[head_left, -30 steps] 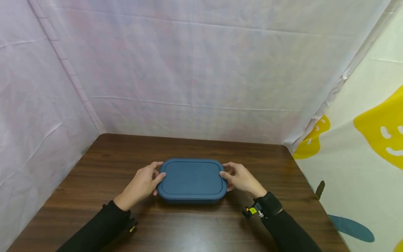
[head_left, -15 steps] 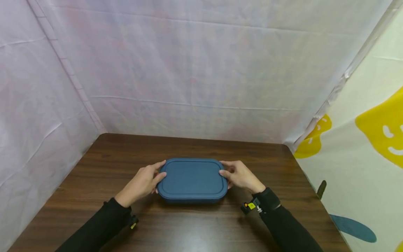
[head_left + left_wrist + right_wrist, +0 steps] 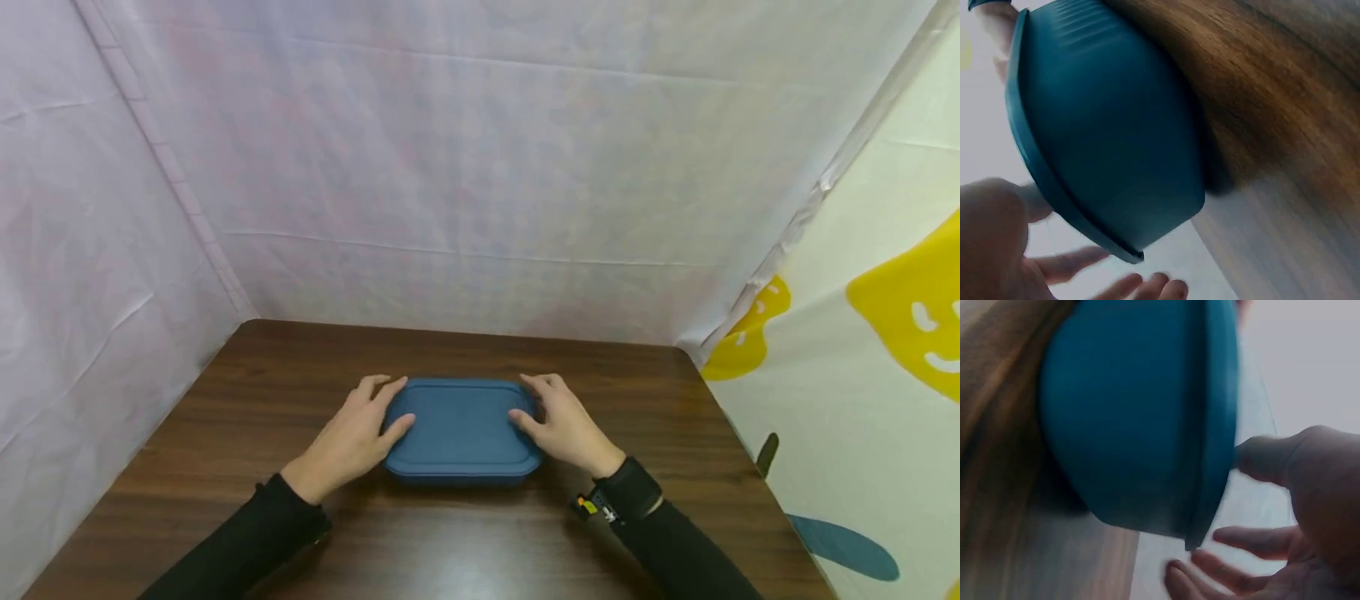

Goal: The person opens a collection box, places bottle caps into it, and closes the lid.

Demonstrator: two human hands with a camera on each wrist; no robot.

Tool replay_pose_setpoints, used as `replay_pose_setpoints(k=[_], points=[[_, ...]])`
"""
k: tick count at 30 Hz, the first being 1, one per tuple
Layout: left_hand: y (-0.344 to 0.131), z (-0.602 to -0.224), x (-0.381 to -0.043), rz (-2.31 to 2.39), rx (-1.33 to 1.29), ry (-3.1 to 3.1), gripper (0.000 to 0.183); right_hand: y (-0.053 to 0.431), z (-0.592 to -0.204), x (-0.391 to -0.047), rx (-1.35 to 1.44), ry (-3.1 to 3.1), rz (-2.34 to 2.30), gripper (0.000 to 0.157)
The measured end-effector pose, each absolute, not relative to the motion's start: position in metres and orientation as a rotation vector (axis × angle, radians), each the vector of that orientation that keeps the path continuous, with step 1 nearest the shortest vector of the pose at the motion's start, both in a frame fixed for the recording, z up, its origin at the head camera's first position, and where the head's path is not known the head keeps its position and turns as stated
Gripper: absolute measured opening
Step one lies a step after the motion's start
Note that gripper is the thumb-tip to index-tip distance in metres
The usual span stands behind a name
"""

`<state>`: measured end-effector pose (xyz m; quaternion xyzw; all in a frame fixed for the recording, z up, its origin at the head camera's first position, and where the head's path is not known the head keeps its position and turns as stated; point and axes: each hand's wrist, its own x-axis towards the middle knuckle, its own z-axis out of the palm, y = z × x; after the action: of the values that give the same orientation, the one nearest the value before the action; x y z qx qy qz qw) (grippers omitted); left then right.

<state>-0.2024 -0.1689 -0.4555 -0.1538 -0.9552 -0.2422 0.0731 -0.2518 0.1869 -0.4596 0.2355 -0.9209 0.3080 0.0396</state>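
Observation:
A dark blue lidded lunch box [image 3: 461, 429] stands flat on the wooden table, its lid on. At its left end my left hand [image 3: 348, 442] lies with spread, fairly straight fingers, thumb over the lid's edge. My right hand [image 3: 573, 429] mirrors this at the right end, thumb over the lid and fingers loosely extended past the far corner. In the left wrist view the thumb [image 3: 1036, 203] meets the rim while several fingertips lie beyond it. From the right wrist, the thumb [image 3: 1263, 459] touches the lid's side and the other fingers are loosely bent near the corner.
The brown wooden table [image 3: 465, 542] ends at a white fabric wall [image 3: 465, 167] behind. Another pale fabric wall [image 3: 97, 292] lies along the left, and a printed curtain [image 3: 840, 417] with yellow shapes hangs at the right.
Both hands have loosened from gripping the box's ends. Their fingers have spread and moved up and inward over the lid's edges. The box has barely moved.

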Motion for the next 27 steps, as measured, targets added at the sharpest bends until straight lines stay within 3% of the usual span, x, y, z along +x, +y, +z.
replay_pose_setpoints(k=[11, 27], points=[[-0.144, -0.462, -0.209, -0.553, -0.679, -2.958, 0.086, 0.159, -0.471, -0.242, 0.859, -2.881, 0.762, 0.091], [-0.136, -0.468, -0.209, -0.51, -0.707, -2.989, 0.086, 0.152, -0.477, -0.238, 0.855, -2.937, 0.551, 0.096]])
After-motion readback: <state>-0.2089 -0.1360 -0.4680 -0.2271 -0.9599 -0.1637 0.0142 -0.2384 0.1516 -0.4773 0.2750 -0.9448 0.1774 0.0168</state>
